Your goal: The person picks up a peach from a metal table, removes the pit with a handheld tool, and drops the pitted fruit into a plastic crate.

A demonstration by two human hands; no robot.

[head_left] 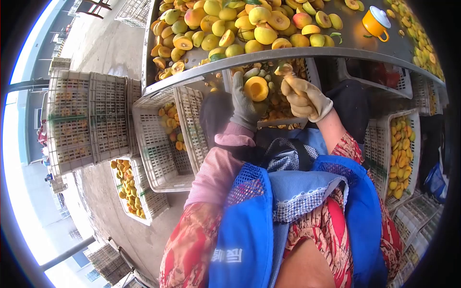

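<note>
My left hand [246, 102], in a grey glove, is closed around a yellow peach half [256, 89]. Its cut face is turned up and shows a round hollow with no stone. My right hand [305, 98], in a cream glove, is a fist around a small pitting tool [284, 70], mostly hidden by the fingers. A brownish bit of fruit or stone appears at its tip. Both hands are just below the metal table's rim [288, 51], above a crate of peach scraps [283, 109]. Halved peaches [259, 26] are heaped on the table in front.
A yellow mug [374, 25] with a white lid stands on the table. At left are an open crate [163, 168] with some halves, a filled crate [139, 192] and stacked crates [86, 120]. A crate of peach halves [399, 158] stands at right.
</note>
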